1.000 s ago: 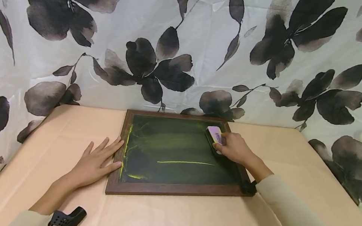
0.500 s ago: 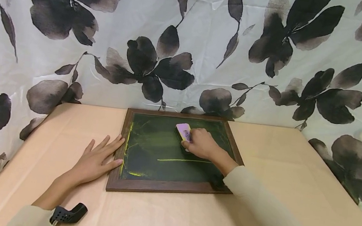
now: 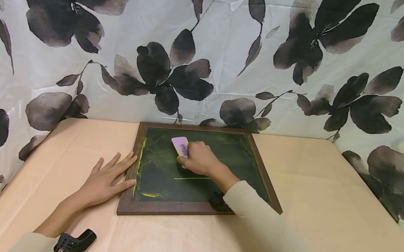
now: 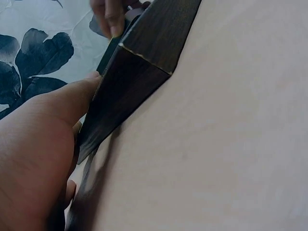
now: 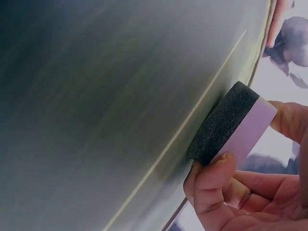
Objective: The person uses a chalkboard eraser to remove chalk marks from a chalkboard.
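Note:
A chalkboard (image 3: 232, 155) in a brown wooden frame lies on the table. My right hand (image 3: 201, 158) grips a chalkboard eraser (image 3: 180, 145) with a pink-purple top, on the board's upper left-centre. In the right wrist view, the eraser's dark felt (image 5: 224, 122) faces the board, with thumb and fingers around its sides. A yellow chalk line (image 3: 189, 178) runs below the eraser, partly hidden by my right arm. My left hand (image 3: 106, 181) has its fingers spread, touching the frame's left side. In the left wrist view, the thumb (image 4: 79, 94) rests against the dark frame (image 4: 115, 96).
Yellow chalk residue (image 3: 149, 195) marks the board's lower left corner and left edge. A peach cloth (image 3: 303, 168) covers the table. Behind rises a white floral curtain (image 3: 228, 62). A black device (image 3: 76, 241) sits at my left wrist.
My right hand has slid the eraser leftward across the board, from the upper right to left of centre. The left hand stays at the frame's left side.

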The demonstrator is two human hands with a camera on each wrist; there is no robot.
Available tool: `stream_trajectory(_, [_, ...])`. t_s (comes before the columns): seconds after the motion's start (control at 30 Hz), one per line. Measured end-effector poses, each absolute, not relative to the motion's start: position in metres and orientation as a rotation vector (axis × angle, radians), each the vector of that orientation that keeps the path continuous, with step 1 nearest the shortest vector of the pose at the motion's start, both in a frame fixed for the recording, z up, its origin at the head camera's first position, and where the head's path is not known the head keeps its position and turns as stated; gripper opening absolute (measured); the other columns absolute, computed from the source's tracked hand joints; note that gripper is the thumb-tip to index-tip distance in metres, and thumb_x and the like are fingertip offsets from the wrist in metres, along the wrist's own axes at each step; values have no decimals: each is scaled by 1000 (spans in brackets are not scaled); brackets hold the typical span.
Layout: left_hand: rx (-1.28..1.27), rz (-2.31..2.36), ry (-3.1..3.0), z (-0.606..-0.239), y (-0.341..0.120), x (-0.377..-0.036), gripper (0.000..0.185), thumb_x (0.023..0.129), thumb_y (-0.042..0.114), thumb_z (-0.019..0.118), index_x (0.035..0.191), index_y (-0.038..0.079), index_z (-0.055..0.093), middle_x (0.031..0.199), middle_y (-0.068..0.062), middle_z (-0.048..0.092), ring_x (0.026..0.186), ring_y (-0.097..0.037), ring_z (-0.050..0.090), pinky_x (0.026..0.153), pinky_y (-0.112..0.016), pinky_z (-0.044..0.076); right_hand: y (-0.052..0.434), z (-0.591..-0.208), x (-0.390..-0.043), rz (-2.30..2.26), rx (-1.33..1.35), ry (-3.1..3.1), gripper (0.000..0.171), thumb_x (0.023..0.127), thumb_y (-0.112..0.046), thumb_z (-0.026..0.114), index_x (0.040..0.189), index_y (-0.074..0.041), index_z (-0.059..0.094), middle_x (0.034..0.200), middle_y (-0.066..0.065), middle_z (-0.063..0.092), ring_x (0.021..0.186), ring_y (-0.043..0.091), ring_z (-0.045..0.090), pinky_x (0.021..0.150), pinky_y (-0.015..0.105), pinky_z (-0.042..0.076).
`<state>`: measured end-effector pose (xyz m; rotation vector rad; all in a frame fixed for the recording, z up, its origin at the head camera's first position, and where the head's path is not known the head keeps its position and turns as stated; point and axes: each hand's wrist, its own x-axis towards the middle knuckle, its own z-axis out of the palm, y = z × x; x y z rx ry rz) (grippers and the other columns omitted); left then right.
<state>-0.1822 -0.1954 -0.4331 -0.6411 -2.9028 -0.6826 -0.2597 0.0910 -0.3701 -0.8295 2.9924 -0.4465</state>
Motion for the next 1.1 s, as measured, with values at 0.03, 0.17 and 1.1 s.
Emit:
stream_trajectory(0.03, [-638,-688,-2899,-433,-195,-183,72,93,49,55,152,18,30,156,-9,25,141,-40,17,106,-66,0,84,-369,-259,-449,-841,2987,27,89,-32,63,82,-6,62,70,1,56,60,15,54,54,30,46])
stream_trajectory(0.17, [-637,-702,-2883,-432,-193,-186,71,93,49,56,152,18,32,155,-8,26,141,-40,18,106,-66,1,59,-365,-258,-468,-887,2939,28,89,-34,63,84,-7,62,70,0,56,60,13,54,53,28,46])
stream_trajectory(1.1, [-609,-722,-2864,-436,-192,-179,70,93,49,56,151,19,33,155,-7,28,141,-40,19,106,-66,1,207,-346,-237,-539,-738,2967,50,87,-34,64,120,4,61,83,1,63,70,14,54,60,31,43])
